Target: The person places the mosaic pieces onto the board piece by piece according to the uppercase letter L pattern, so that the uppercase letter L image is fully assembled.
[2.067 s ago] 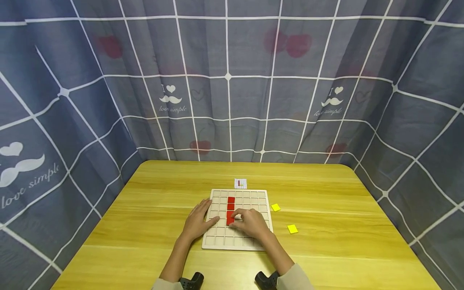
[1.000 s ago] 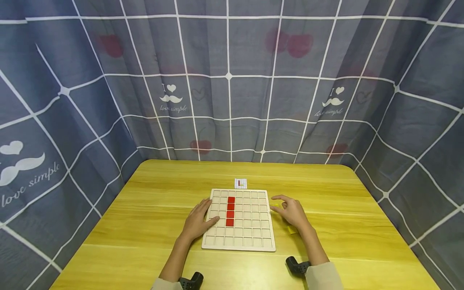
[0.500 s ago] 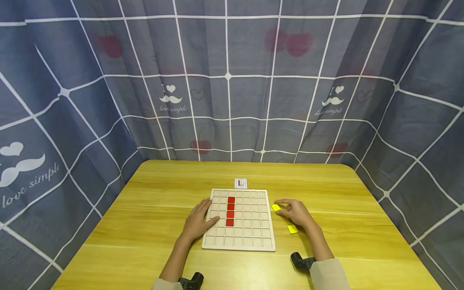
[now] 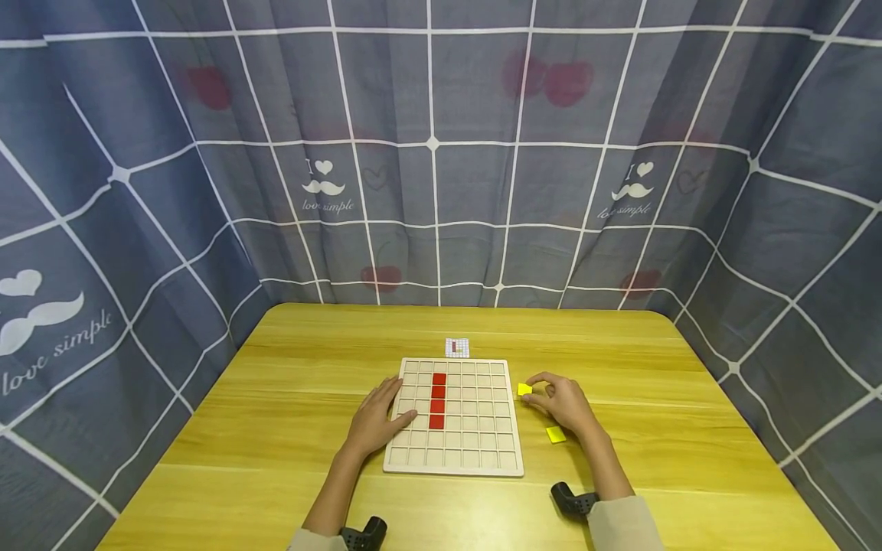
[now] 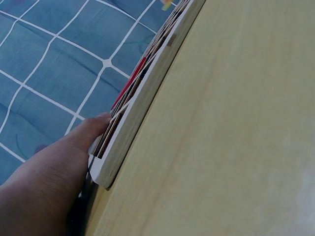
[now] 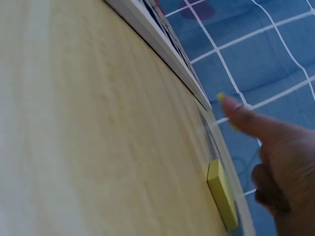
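Observation:
A pale wooden grid board (image 4: pixel 482 458) lies on the table, with a column of several red square tiles (image 4: pixel 437 406) set in its cells. My left hand (image 4: pixel 374 419) rests on the board's left edge, its thumb over the rim, as the left wrist view also shows. Right of the board, my right hand (image 4: pixel 563 402) pinches a yellow square tile (image 4: pixel 524 389) between thumb and fingers. In the right wrist view only small bits of that tile show past the thumb of the right hand (image 6: pixel 280 152). A second yellow tile (image 4: pixel 556 435) lies below this hand on the table.
Just behind the board lies a small printed grid card (image 4: pixel 457 348) with a red and yellow pattern. The wooden table (image 4: pixel 310 344) is bordered by a blue-grey checked curtain (image 4: pixel 468 184) at the back and both sides.
My right hand has left the red tiles, moved right to the nearer-to-board yellow tile, and picked it up. My left hand has stayed on the board.

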`<state>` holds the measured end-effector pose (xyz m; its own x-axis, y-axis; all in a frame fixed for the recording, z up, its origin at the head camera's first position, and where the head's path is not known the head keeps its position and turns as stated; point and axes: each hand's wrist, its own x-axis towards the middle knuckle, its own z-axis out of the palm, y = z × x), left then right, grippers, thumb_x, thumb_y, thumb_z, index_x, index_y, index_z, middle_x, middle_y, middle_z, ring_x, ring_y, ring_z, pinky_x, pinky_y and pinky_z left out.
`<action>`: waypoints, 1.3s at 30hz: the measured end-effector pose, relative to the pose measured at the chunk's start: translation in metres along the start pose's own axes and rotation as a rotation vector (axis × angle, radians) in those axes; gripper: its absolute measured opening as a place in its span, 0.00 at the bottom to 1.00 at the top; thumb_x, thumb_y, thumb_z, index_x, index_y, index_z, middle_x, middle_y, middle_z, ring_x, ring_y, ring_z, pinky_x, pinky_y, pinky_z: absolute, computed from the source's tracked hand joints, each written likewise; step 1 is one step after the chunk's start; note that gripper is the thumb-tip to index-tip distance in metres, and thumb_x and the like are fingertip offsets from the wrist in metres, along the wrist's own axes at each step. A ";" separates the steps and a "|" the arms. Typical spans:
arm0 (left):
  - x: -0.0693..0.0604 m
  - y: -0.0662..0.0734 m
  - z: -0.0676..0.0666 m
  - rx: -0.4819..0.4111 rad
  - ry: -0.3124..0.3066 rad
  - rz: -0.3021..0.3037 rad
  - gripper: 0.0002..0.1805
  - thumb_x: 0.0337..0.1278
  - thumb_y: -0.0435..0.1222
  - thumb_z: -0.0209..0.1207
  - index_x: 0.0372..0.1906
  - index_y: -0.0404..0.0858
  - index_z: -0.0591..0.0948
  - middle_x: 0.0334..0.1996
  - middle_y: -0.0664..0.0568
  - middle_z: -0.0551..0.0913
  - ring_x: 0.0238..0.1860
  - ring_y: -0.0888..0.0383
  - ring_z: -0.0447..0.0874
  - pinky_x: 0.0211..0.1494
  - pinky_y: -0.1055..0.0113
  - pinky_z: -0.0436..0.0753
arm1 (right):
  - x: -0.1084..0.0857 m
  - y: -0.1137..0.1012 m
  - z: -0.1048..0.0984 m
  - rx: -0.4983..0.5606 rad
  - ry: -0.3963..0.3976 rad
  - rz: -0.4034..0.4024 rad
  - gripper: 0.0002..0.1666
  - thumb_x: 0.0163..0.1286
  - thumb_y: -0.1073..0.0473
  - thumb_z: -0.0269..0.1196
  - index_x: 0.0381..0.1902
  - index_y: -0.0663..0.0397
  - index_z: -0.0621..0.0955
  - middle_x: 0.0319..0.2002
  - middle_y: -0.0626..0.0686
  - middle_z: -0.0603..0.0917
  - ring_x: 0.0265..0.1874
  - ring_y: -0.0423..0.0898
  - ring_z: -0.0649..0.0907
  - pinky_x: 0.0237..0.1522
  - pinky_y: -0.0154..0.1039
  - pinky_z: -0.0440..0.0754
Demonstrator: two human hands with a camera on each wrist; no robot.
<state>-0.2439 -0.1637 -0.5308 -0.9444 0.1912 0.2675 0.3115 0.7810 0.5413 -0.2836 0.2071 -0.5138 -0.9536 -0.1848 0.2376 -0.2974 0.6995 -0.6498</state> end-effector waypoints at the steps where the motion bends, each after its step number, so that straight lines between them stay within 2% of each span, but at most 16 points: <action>1: 0.000 0.000 0.000 0.001 0.003 0.001 0.41 0.53 0.57 0.57 0.67 0.38 0.64 0.67 0.44 0.62 0.68 0.45 0.54 0.68 0.48 0.55 | 0.000 -0.003 0.000 -0.002 0.014 -0.018 0.20 0.50 0.44 0.70 0.40 0.45 0.83 0.11 0.44 0.58 0.12 0.39 0.54 0.15 0.32 0.54; 7: 0.000 0.000 0.000 0.005 0.011 0.000 0.41 0.53 0.56 0.58 0.67 0.37 0.65 0.66 0.43 0.62 0.68 0.45 0.55 0.67 0.47 0.56 | 0.003 -0.034 0.005 0.013 0.040 -0.114 0.17 0.51 0.47 0.70 0.39 0.45 0.83 0.11 0.42 0.55 0.12 0.37 0.53 0.15 0.30 0.53; 13: 0.000 0.000 0.000 0.005 0.002 -0.003 0.41 0.53 0.56 0.58 0.67 0.36 0.64 0.67 0.43 0.62 0.68 0.45 0.55 0.68 0.50 0.54 | 0.004 -0.062 0.024 0.035 -0.012 -0.181 0.17 0.51 0.46 0.70 0.38 0.43 0.83 0.11 0.40 0.54 0.13 0.35 0.53 0.16 0.29 0.52; 18: 0.000 0.000 0.000 0.003 0.001 -0.002 0.41 0.53 0.56 0.58 0.67 0.37 0.64 0.67 0.43 0.62 0.68 0.46 0.54 0.69 0.51 0.53 | 0.002 -0.077 0.046 0.030 -0.067 -0.229 0.16 0.52 0.44 0.69 0.37 0.40 0.83 0.10 0.39 0.53 0.12 0.34 0.51 0.15 0.28 0.51; 25: 0.001 0.000 0.001 0.009 0.001 -0.004 0.41 0.53 0.57 0.58 0.67 0.37 0.65 0.67 0.43 0.62 0.68 0.46 0.54 0.69 0.51 0.53 | -0.002 -0.086 0.067 -0.024 -0.091 -0.300 0.16 0.51 0.41 0.69 0.35 0.39 0.83 0.10 0.38 0.55 0.12 0.33 0.53 0.15 0.28 0.52; 34: 0.001 0.000 0.000 0.004 -0.001 -0.001 0.41 0.53 0.57 0.57 0.67 0.37 0.65 0.67 0.44 0.61 0.68 0.46 0.54 0.69 0.51 0.53 | -0.007 -0.087 0.075 -0.051 -0.151 -0.295 0.16 0.51 0.41 0.69 0.35 0.40 0.83 0.10 0.37 0.60 0.13 0.33 0.56 0.16 0.28 0.59; 39: 0.001 0.000 0.000 0.000 -0.002 -0.007 0.41 0.53 0.56 0.58 0.67 0.37 0.65 0.67 0.43 0.61 0.68 0.45 0.54 0.69 0.51 0.53 | -0.008 -0.085 0.078 -0.058 -0.138 -0.305 0.17 0.50 0.40 0.69 0.34 0.40 0.83 0.09 0.37 0.59 0.12 0.33 0.55 0.16 0.28 0.58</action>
<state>-0.2445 -0.1633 -0.5309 -0.9466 0.1870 0.2627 0.3052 0.7825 0.5428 -0.2542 0.0954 -0.5175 -0.8193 -0.4806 0.3126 -0.5710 0.6350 -0.5204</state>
